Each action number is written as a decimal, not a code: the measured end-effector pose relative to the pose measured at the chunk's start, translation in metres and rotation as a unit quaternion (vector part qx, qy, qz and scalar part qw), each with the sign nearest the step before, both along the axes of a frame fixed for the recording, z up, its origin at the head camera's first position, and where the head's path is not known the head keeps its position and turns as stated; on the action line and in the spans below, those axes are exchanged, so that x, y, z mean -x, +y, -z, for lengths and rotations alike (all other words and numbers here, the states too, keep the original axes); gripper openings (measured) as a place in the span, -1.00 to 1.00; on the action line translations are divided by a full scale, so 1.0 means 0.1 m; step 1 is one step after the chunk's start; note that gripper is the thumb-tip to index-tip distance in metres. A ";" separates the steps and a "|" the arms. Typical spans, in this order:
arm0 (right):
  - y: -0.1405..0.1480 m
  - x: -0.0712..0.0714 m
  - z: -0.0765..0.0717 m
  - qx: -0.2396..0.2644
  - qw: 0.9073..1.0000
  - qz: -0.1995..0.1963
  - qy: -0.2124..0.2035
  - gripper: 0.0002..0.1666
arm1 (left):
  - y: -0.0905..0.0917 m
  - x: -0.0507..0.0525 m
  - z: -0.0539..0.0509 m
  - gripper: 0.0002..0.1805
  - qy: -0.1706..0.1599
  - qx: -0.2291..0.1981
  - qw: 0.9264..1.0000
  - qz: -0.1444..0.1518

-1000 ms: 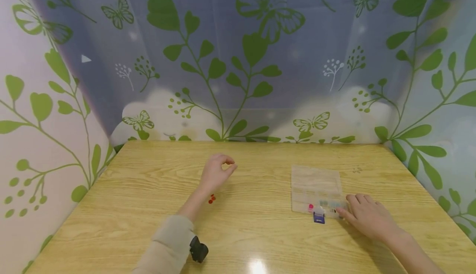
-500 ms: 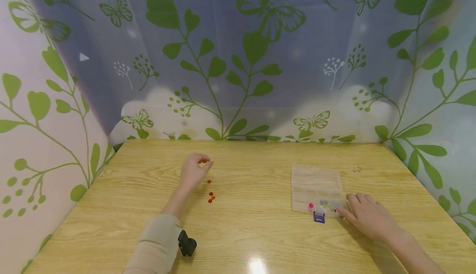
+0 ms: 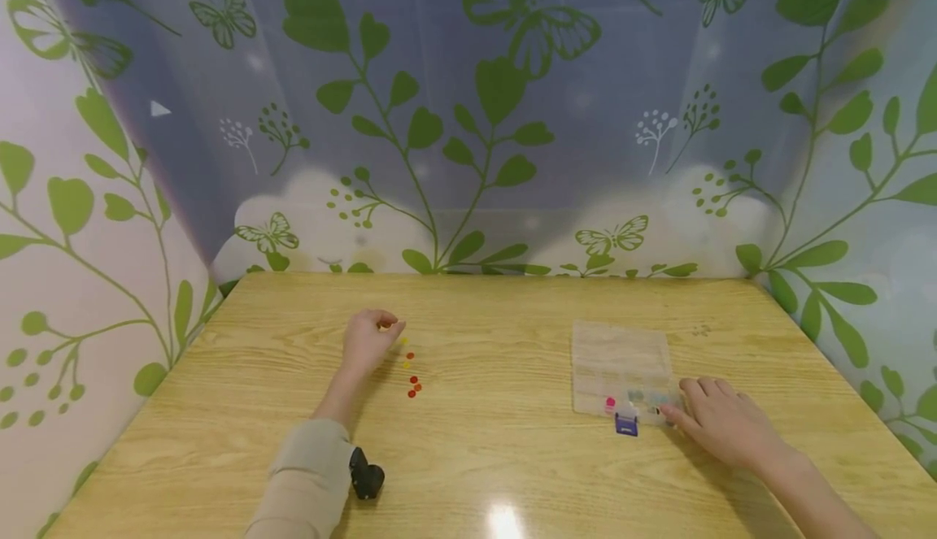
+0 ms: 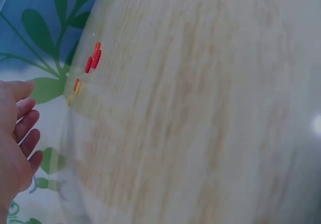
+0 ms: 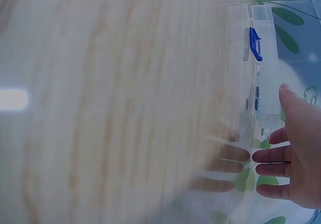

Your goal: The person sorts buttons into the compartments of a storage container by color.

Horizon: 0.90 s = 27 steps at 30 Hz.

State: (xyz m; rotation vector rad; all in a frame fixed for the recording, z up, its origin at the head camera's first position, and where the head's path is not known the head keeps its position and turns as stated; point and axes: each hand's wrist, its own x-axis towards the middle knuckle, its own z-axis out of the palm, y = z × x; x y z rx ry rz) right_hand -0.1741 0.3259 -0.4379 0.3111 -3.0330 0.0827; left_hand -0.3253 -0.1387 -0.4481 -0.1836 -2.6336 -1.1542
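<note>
In the head view my left hand (image 3: 368, 342) is low over the left middle of the table, thumb and index tips close together. Whether something small sits between them cannot be seen. Beside those tips lies a small yellow disc (image 3: 404, 341), followed nearer me by red and yellow discs and a cluster of red discs (image 3: 413, 387). At the right, my right hand (image 3: 721, 421) rests at the end of a clear plastic case (image 3: 586, 389), its thumb at the case's corner and its fingers loosely extended. The case's lid lies open; small pink and dark pieces are inside.
A blue latch (image 3: 626, 424) sticks out from the case's front edge. Tiny pale pieces (image 3: 701, 330) lie on the wooden table (image 3: 505, 441) behind the case. A black device (image 3: 366, 474) is strapped to the left sleeve. Patterned curtains (image 3: 468, 116) close off the back and sides.
My left hand has moved left and slightly toward me, baring several red and yellow discs that it and the forearm had covered. My right hand and the case have stayed put.
</note>
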 end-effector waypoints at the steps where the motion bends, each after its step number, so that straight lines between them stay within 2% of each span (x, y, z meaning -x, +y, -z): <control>1: 0.00 0.00 0.00 -0.001 1.000 0.000 -0.001 -0.41 | 0.00 0.00 0.01 -0.72 -0.006 -0.002 1.000 -0.003; 13: -0.01 -0.01 -0.02 0.002 1.000 0.002 0.001 -0.35 | 0.05 0.02 0.09 -0.70 -0.037 -0.002 0.999 -0.032; 17: -0.01 -0.01 -0.03 0.000 1.000 0.001 0.004 -0.37 | 0.07 0.03 0.10 -0.70 -0.038 -0.003 0.999 -0.035; 27: 0.00 0.00 -0.04 -0.002 1.000 -0.004 0.000 -0.41 | 0.08 0.01 0.13 -0.75 -0.034 0.029 0.998 -0.040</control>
